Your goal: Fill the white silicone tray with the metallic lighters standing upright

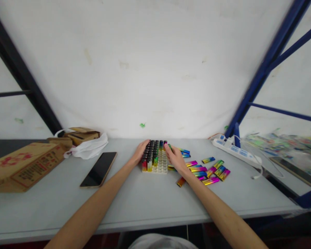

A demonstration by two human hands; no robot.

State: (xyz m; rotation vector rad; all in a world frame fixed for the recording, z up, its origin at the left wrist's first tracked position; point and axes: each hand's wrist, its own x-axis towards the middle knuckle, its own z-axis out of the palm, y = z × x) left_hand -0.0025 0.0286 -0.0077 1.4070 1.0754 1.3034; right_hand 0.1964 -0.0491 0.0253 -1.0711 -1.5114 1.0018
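Observation:
A white tray with round holes stands on the grey table. Dark-topped, colourful cylinders fill its left part upright, and a few stand at the back right of it. My left hand rests against the tray's left side, its fingers partly hidden behind the cylinders. At the tray's right side my right hand is closed round a small green-and-dark cylinder, mostly covered by the fingers. Several shiny multicoloured cylinders lie loose on the table to the right, some under my right forearm.
On the left are a black phone, a white plastic bag and cardboard boxes. A white power strip with cables lies at the right, beside a blue metal frame. A pale wall stands behind the table.

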